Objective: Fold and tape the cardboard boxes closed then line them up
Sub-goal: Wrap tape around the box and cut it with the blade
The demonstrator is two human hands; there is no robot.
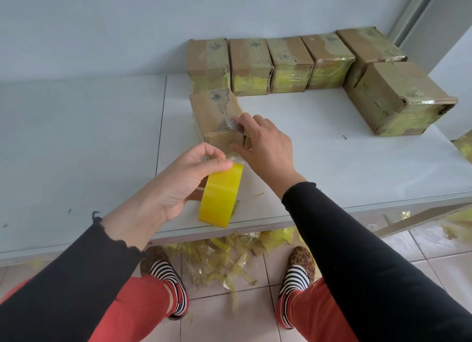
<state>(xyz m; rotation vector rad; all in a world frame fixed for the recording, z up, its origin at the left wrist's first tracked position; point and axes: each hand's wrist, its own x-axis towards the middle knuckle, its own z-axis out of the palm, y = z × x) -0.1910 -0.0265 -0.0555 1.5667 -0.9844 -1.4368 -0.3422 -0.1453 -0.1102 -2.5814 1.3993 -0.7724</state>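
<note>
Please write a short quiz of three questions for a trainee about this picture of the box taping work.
1. True or false: the left hand holds the yellow tape roll.
2. Which box does the right hand rest on?
A. the box in front of the row
B. the box at the far right
C. a box on the floor
3. Fill in: five taped boxes stand in a row against the ____.

Key
1. True.
2. A.
3. Wall.

right hand [265, 147] hides the box's [217, 116] near corner; tape scraps [466, 147] cropped right
</note>
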